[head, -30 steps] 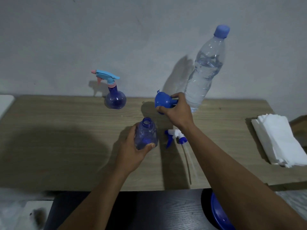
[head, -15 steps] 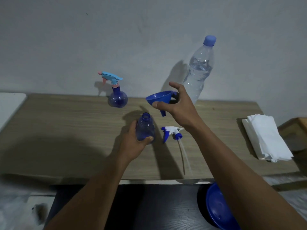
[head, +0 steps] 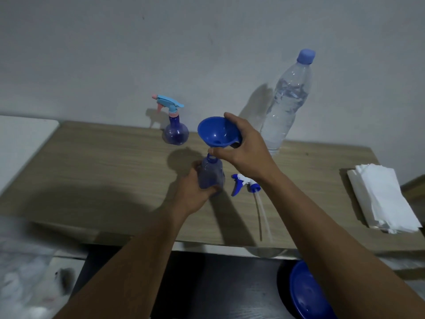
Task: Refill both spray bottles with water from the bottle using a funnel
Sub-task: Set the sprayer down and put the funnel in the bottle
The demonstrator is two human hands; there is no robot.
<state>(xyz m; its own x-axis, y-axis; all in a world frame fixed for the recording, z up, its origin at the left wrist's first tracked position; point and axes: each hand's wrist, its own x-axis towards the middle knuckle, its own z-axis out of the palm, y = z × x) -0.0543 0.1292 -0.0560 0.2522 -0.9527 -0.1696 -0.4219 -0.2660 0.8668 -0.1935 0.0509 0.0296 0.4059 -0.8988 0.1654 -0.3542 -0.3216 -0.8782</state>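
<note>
While left grip (head: 193, 192) holds open spray bottle (head: 210, 173) on counter (head: 103, 169), right grip (head: 243, 150) pinches tilted funnel (head: 217, 132) at its neck. I judge: seating funnel; next needs spout centred, then water bottle (head: 285, 107), 2 o'clock.
</note>
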